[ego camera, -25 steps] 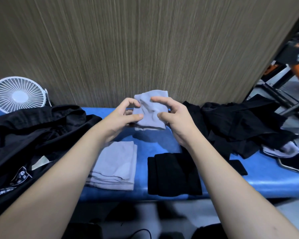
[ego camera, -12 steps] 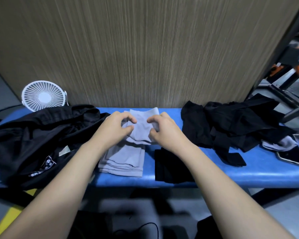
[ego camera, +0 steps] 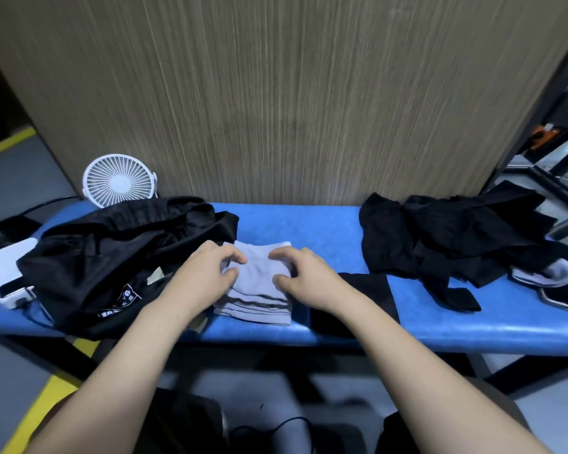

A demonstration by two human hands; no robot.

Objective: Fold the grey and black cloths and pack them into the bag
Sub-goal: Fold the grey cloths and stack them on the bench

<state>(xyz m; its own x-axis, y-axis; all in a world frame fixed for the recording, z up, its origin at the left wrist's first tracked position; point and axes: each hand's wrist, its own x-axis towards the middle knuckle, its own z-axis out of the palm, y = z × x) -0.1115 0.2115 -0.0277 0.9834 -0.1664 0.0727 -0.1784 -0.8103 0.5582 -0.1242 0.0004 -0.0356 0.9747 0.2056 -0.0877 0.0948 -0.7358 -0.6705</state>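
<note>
Now that the small folded grey cloth (ego camera: 259,268), held in the air a second ago, lies on top of the stack of folded grey cloths (ego camera: 253,306), the left hand (ego camera: 207,273) and right hand (ego camera: 304,278) pinch its side edges with curled fingers. One more fold is likely done; packing remains. The crumpled black fabric bag (ego camera: 112,257) sits at 9 o'clock, the folded black cloths (ego camera: 371,286) just at 3 o'clock, the unfolded black heap (ego camera: 446,237) at 2 o'clock. The padded blue bench (ego camera: 309,221) stands against a wood-grain panel (ego camera: 292,93); a white round fan (ego camera: 118,180) stands at 10 o'clock.
</note>
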